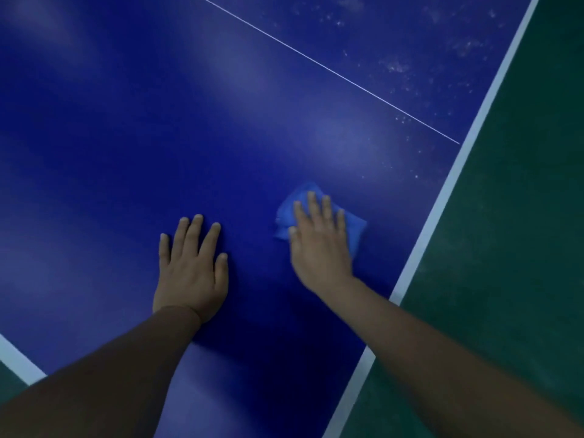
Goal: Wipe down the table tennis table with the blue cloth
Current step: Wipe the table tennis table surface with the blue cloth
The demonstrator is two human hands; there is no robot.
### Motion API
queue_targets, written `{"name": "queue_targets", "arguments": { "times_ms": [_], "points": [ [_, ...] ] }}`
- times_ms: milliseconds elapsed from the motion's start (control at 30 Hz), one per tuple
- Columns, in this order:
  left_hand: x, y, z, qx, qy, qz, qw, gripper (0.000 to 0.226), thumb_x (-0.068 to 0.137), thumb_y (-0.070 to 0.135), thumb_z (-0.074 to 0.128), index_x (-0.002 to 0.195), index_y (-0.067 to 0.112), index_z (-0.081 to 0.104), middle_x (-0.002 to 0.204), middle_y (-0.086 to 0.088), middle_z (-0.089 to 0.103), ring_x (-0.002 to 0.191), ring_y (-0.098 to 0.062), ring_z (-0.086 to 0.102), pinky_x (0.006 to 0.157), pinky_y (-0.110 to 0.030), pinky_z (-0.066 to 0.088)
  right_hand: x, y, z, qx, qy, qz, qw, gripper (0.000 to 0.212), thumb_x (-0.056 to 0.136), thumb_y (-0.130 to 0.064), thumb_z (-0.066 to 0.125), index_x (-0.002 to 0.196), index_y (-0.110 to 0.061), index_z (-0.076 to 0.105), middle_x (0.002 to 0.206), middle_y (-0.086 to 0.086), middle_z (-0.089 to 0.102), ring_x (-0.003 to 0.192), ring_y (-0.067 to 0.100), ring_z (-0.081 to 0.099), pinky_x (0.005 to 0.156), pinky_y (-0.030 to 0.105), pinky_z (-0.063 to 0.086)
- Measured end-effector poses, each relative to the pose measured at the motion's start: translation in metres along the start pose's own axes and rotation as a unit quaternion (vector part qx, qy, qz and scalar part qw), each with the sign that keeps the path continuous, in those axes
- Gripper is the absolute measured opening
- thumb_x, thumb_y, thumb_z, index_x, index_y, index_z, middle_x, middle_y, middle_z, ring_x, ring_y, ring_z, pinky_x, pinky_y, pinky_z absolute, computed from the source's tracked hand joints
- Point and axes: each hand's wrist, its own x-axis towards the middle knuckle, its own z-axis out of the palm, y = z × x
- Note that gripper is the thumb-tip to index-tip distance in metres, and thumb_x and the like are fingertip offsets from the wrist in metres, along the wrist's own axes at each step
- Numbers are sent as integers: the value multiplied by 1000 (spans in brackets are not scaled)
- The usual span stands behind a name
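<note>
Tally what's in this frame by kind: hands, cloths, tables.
Hands: 2, left hand flat on the bare table, right hand pressing the cloth
Blue cloth: 1
Table tennis table: 1
Total: 4

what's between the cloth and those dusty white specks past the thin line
Nothing visible. The right hand presses the cloth flat on the table; only bare blue surface and the painted thin line lie between it and the specks. The left hand rests flat off to the side.
</note>
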Motion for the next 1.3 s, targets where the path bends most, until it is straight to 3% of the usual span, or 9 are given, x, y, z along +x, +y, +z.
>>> {"name": "queue_targets", "arguments": {
  "times_ms": [100,300,467,600,800,900,967,1133,1300],
  "points": [
    [1,0,0,0,5,0,1000,65,99,47,20,155,17,36,165,-9,23,155,-26,8,124,-52,2,28,-17,1,4,-17,-38,999,54,108,-36,24,160,-21,17,169,2,3,155,26,-4,123,47,-4],
    [-2,-2,1,3,13,5,1000,64,100,46,22,155,15,37,164,-10,25,155,-27,11,124,-54,4,31,18,-8,-11,-13,80,997,57,108,-38,19,160,-18,11,169,4,-3,154,27,-7,125,48,-2],
    [-1,1,1,9,20,3,1000,63,100,44,24,153,15,40,163,-11,29,154,-29,16,124,-55,7,82,-47,0,17,-13,-25,999,55,108,-33,24,160,-17,14,169,3,0,155,26,-5,124,50,0],
    [-2,1,1,30,22,4,999,62,100,44,26,153,14,41,162,-12,31,153,-30,19,123,-55,10,132,-51,0,21,-12,-22,999,54,108,-32,24,159,-18,17,168,1,8,155,25,1,123,51,3],
    [-1,3,-1,45,15,-5,999,64,99,45,27,152,12,41,161,-14,32,152,-32,21,122,-56,13,136,137,-41,15,38,223,974,53,109,-31,24,160,-16,17,168,3,10,154,29,7,122,54,8],
    [-2,6,-2,59,7,-17,998,65,99,45,25,152,11,41,160,-15,32,151,-34,22,121,-55,13,119,166,-48,46,62,323,943,54,109,-31,23,160,-16,16,168,3,9,154,28,4,123,53,4],
    [-4,8,-3,63,3,-27,998,65,99,44,24,151,10,42,160,-15,33,151,-35,23,120,-55,14,107,132,-40,36,70,303,950,54,108,-27,27,160,-14,18,168,6,12,154,32,7,122,55,5],
    [3,36,-4,30,48,-75,996,65,99,43,25,149,5,43,159,-19,34,150,-37,23,121,-52,7,52,76,-17,-18,-7,-38,999,54,106,-29,36,158,-17,26,167,4,15,154,28,11,123,50,4],
    [37,125,13,-33,51,-90,994,69,100,45,21,154,4,33,163,-15,26,153,-31,17,124,-51,5,103,213,-56,-36,23,175,984,54,108,-29,27,159,-15,17,168,6,10,154,30,6,123,53,7]
  ]
}}
